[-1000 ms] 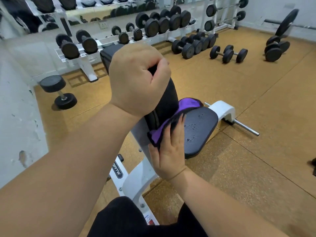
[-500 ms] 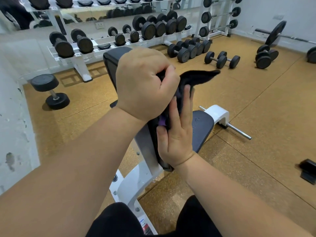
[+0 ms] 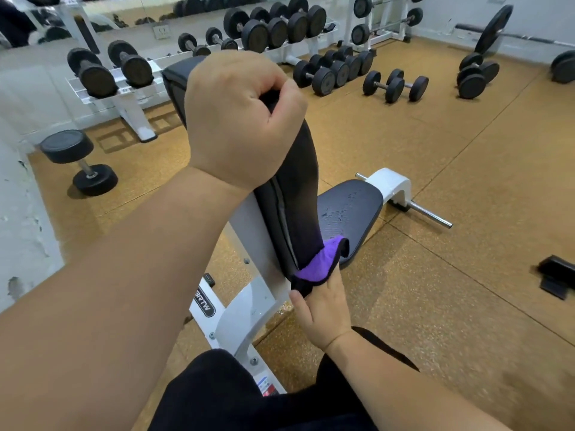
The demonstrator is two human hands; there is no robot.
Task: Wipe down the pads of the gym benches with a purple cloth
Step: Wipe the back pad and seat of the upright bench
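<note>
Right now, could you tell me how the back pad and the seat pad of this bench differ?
The back pad stands steeply raised, while the seat pad lies low and nearly flat. The left hand has a grip on the back pad; no hand touches the seat pad. The seat pad carries droplets; the back pad shows none. Both are dark padding on the same white frame.

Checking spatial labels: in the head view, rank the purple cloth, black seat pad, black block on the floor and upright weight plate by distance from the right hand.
1. purple cloth, held in right hand
2. black seat pad, just beyond
3. black block, floor at right
4. upright weight plate, far right
</note>
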